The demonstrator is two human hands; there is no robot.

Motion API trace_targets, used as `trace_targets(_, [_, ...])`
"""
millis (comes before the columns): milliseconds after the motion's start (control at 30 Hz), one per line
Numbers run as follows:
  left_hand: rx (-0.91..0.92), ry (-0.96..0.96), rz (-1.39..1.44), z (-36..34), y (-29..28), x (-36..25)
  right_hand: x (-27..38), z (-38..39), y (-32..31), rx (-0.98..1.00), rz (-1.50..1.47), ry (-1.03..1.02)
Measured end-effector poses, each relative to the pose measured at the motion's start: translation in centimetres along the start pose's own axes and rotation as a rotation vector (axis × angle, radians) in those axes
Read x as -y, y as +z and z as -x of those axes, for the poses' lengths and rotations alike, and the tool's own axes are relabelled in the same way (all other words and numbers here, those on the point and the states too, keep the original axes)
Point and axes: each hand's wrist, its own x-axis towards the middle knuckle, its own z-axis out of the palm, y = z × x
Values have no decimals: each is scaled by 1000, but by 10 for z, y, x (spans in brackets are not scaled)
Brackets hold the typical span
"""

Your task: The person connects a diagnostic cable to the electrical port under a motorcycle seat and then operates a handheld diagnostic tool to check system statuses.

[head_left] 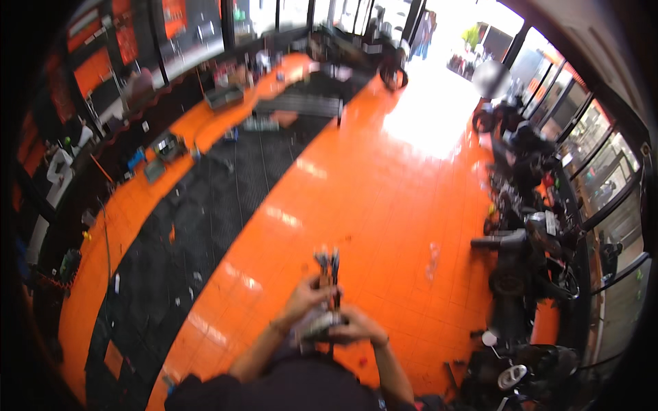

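Observation:
In front of my body I hold a blurred bundle of long, wrench-like metal tools (329, 263), their heads pointing up and away from me. My left hand (308, 300) is closed round their shafts from the left side. Lower down and to the right, my right hand (358, 326) is closed on a greyish, flattish piece (321, 327) at the base of the bundle. Motion blur and my fingers hide what that piece is and whether it is joined to the tools.
Glossy orange floor (356, 205) stretches ahead to a bright doorway. To the left lies a black mat (212, 198) with scattered small items and a low dark bench (299, 107). Motorcycles (528, 253) line the right side. A toolbox-like container (164, 156) stands left.

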Motion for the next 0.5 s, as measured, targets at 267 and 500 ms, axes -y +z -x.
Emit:
trace_targets(267, [120,154,-217,-299,71,-99,-8,-84,-295,-217,-98,-81])
trace_targets(500, [61,423,-693,-586,92,-126,-74,-180,-572,-193,-25,-138])
